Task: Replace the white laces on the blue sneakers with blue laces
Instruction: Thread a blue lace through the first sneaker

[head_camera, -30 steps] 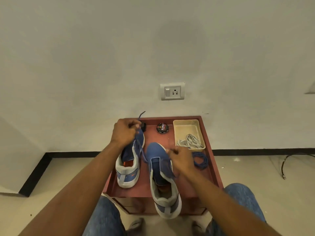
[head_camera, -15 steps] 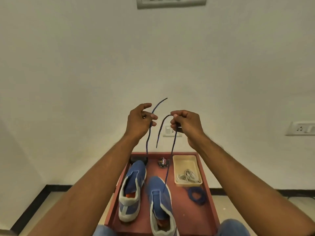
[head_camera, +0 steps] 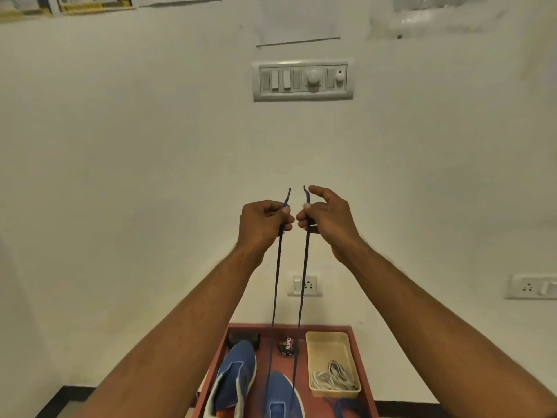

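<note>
On the small round tin I can read the word "Cherry"; the other print on it is too small for me. The papers high on the wall carry some writing, but it is blurred and I cannot read it. My left hand is raised in front of the wall and its fingers are curled around one end of the blue lace, with the tip standing up above the fist. My right hand pinches the other end between thumb and fingers, and its index finger is lifted free. The two strands hang down nearly parallel, close together, to the right sneaker on the red tray. The bottom edge cuts this sneaker off, so I cannot tell how the lace passes through it. The left sneaker lies beside it, also cut off at the heel, and it shows no lace that I can see. The white laces lie loose in the beige bin at the right of the tray. Below the bin something blue is partly seen, perhaps a second lace, but I cannot be sure. A dark object sits behind the left sneaker's toe; I cannot tell what it is. A switch panel and two sockets are on the wall.
</note>
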